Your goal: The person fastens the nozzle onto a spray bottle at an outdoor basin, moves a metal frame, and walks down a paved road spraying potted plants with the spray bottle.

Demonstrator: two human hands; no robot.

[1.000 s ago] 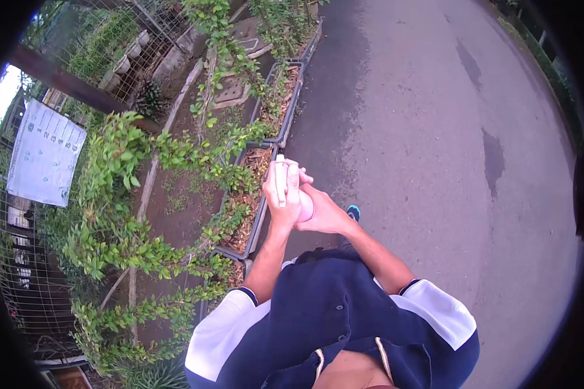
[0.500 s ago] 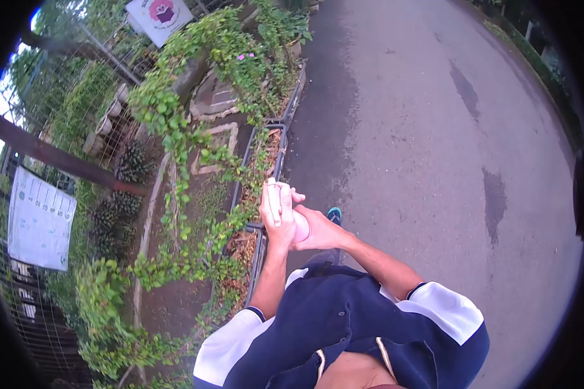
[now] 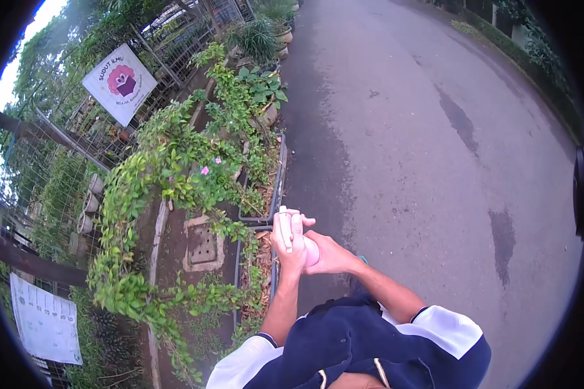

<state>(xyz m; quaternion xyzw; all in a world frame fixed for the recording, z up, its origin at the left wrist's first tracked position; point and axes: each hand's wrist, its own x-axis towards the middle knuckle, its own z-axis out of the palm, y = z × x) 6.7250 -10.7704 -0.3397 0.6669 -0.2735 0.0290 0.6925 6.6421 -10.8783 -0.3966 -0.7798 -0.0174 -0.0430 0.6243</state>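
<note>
In front of my torso, my two hands are held together over the edge between planter and road. My left hand (image 3: 289, 240) is closed, its fingers pointing forward and pressed together. Against it from the right rests my right hand (image 3: 333, 253), its fingers wrapped round and partly hidden behind the left. Between the palms shows a smooth, rounded pink thing (image 3: 312, 252); its kind cannot be made out, as the hands cover most of it.
Grey asphalt road (image 3: 396, 149) runs ahead on the right. Along its left edge lie framed planters (image 3: 280, 178) with leafy vines (image 3: 126, 259) and pink flowers (image 3: 205, 170). Beyond stand a wire fence, a "Sudut Ilmu" sign (image 3: 120, 84) and a white numbered board (image 3: 45, 321).
I have moved forward along the road; the sign, plants and planters sit lower in view. My hands stay clasped together, slightly lower in the picture.
</note>
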